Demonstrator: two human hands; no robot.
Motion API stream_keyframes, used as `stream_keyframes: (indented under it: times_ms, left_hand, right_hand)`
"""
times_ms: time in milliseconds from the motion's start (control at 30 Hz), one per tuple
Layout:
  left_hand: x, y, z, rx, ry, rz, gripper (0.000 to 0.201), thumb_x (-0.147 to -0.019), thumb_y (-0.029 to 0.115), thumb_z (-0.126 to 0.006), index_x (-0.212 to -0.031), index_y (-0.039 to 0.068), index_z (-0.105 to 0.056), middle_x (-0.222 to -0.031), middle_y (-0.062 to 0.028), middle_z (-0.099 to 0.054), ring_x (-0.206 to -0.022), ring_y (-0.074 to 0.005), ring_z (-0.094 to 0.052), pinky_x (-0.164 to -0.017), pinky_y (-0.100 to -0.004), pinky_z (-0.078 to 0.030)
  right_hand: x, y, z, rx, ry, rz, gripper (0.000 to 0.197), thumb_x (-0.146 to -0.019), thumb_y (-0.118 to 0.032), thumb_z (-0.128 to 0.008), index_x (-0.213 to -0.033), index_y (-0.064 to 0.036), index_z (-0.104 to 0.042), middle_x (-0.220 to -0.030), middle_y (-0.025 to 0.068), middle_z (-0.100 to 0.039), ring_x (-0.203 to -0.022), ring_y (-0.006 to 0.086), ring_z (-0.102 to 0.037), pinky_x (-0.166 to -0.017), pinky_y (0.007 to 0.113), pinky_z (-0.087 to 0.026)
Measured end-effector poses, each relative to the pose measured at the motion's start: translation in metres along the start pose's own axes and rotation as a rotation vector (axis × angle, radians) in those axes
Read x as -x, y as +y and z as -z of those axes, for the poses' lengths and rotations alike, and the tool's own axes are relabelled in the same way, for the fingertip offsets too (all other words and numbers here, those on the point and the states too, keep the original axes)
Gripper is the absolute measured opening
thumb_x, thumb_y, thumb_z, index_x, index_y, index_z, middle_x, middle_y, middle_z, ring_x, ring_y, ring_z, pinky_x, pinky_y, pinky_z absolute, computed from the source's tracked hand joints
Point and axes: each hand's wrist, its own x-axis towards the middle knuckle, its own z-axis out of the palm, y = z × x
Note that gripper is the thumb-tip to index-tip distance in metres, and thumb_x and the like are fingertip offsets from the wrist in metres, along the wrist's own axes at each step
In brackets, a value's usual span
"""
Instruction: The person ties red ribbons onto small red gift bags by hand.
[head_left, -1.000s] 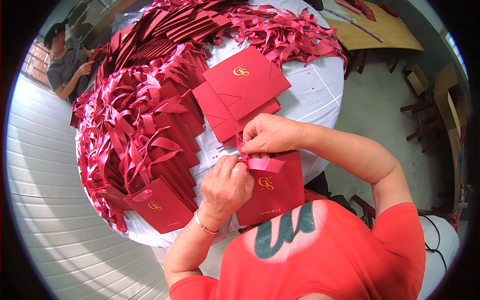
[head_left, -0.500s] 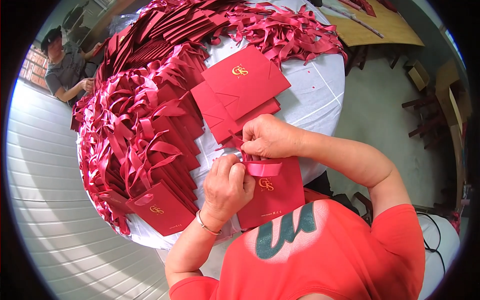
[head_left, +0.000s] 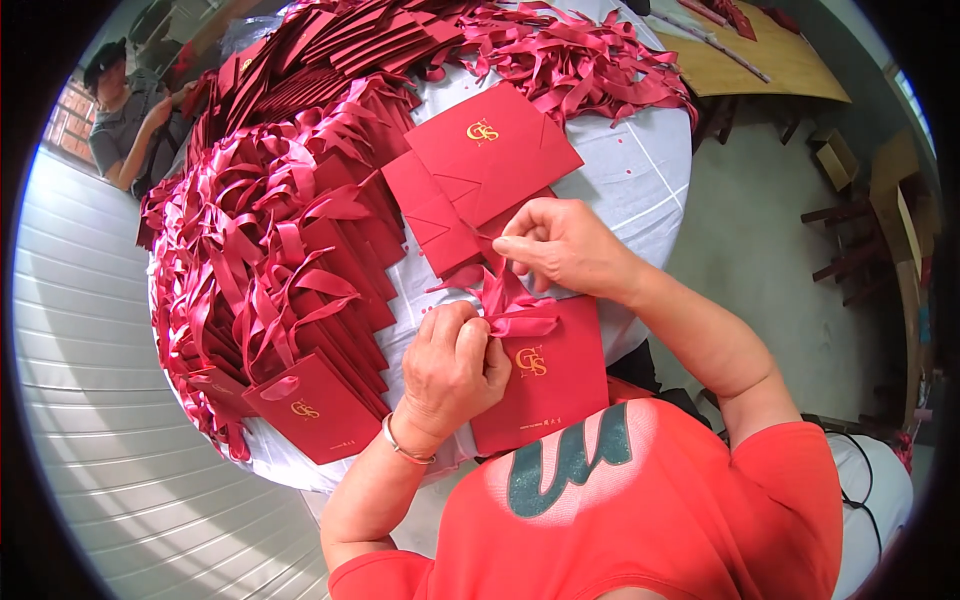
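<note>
A red paper gift bag (head_left: 560, 385) with a gold emblem lies flat right in front of me. A pink ribbon (head_left: 522, 325) is looped at its top edge, with loose ends above. My left hand (head_left: 452, 362) is closed around the ribbon at the bag's upper left corner; a bracelet circles that wrist. Up and to the right, my right hand (head_left: 572, 247) pinches with thumb and forefinger at the upper end of the ribbon. Past that hand lie flat folded red bags (head_left: 490, 160), without ribbons that I can see.
Rows of red bags with ribbon handles (head_left: 270, 250) crowd the left of the round table with its white cloth (head_left: 640, 180). Loose ribbons (head_left: 580, 65) are heaped at the back. A person (head_left: 125, 125) stands far left. A wooden table (head_left: 770, 60) is at the far right.
My right hand has moved up and away from my left, drawing the ribbon end upward. The left hand keeps its hold. The other person's hand has risen.
</note>
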Motion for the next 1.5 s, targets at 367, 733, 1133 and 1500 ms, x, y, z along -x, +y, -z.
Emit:
stream_keyframes:
  times_ms: [367, 733, 1133, 1500]
  left_hand:
    - [0.000, 0.023, 0.026, -0.070, -0.247, 0.338, 0.036, -0.075, 0.011, -0.080, -0.101, 0.000, -0.056, -0.093, -0.0179, -0.061, -0.089, -0.0374, -0.061, -0.079, -0.0442, -0.050]
    - [-0.038, 0.033, 0.073, 0.355, 0.130, 0.426, 0.044, -0.077, 0.003, -0.081, -0.115, -0.002, -0.058, -0.115, -0.0136, -0.064, -0.100, -0.0230, -0.065, -0.081, -0.0330, -0.055]
    - [-0.002, 0.032, 0.065, -0.130, -0.243, 0.346, 0.035, -0.081, 0.014, -0.078, -0.109, -0.001, -0.063, -0.111, -0.0188, -0.067, -0.108, -0.0364, -0.064, -0.095, -0.0436, -0.049]
    - [0.006, 0.016, 0.015, -0.208, -0.354, 0.311, 0.096, -0.084, 0.045, -0.077, -0.152, -0.006, -0.031, -0.155, -0.0331, -0.030, -0.148, -0.0451, -0.028, -0.121, -0.0534, -0.019]
  right_hand:
    - [0.081, 0.017, 0.027, 0.469, -0.019, 0.200, 0.031, -0.082, -0.017, -0.084, -0.104, 0.0001, -0.070, -0.086, 0.0010, -0.065, -0.073, 0.0066, -0.056, -0.060, 0.024, -0.046]
    - [0.124, -0.031, 0.052, -0.304, 0.346, 0.120, 0.016, -0.088, -0.009, -0.073, -0.100, -0.0031, -0.064, -0.077, 0.0009, -0.065, -0.046, 0.0025, -0.048, -0.039, 0.018, -0.037]
    - [0.118, 0.021, -0.005, -0.058, -0.031, -0.143, 0.030, -0.097, -0.009, -0.066, -0.124, 0.0001, -0.058, -0.100, 0.0056, -0.065, -0.075, 0.0126, -0.070, -0.060, 0.023, -0.056]
    - [0.076, 0.016, 0.035, 0.594, 0.161, 0.476, 0.012, -0.087, -0.002, -0.071, -0.099, -0.0032, -0.071, -0.091, 0.0066, -0.066, -0.077, 0.0155, -0.064, -0.067, 0.028, -0.051]
